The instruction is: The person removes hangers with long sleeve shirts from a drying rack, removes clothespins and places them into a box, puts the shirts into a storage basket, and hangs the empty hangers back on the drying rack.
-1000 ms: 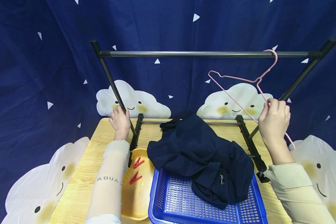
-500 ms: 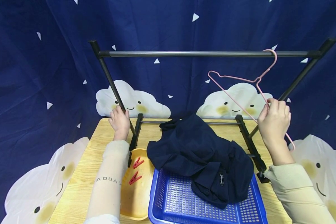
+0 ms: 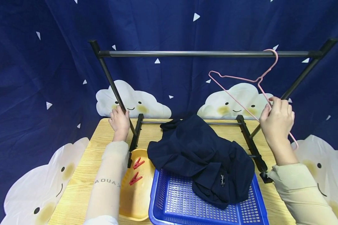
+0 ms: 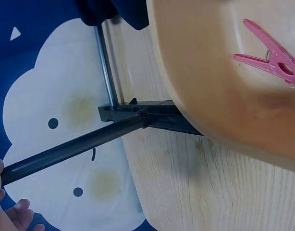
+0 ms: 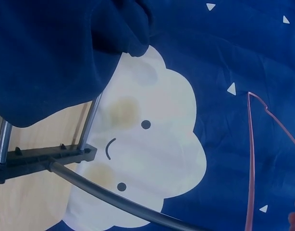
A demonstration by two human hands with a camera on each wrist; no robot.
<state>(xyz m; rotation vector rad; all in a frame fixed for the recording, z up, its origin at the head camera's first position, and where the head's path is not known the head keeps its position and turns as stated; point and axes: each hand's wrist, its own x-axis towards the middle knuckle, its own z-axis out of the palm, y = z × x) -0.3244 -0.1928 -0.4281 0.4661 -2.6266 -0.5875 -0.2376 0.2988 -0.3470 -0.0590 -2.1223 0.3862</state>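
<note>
The right hand (image 3: 278, 125) has its grip clamped on one side of a thin pink triangular hanger (image 3: 260, 80), whose hook crosses the top bar of a black tubular metal clothes rack (image 3: 186, 54), while the left hand's (image 3: 120, 122) grip is wrapped round the rack's left post (image 3: 111, 82). Below, a rumpled dark navy garment (image 3: 197, 147) overlaps a blue perforated plastic basket (image 3: 152, 198), beside a yellow oval tub (image 3: 135, 203) holding two red clothes pegs (image 3: 135, 179), on the light wood-grain bench (image 3: 76, 184)

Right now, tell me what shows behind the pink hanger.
Behind the pink hanger: the blue curtain and its smiling cloud. In the head view, the right hand hides whatever is directly behind it.
</note>
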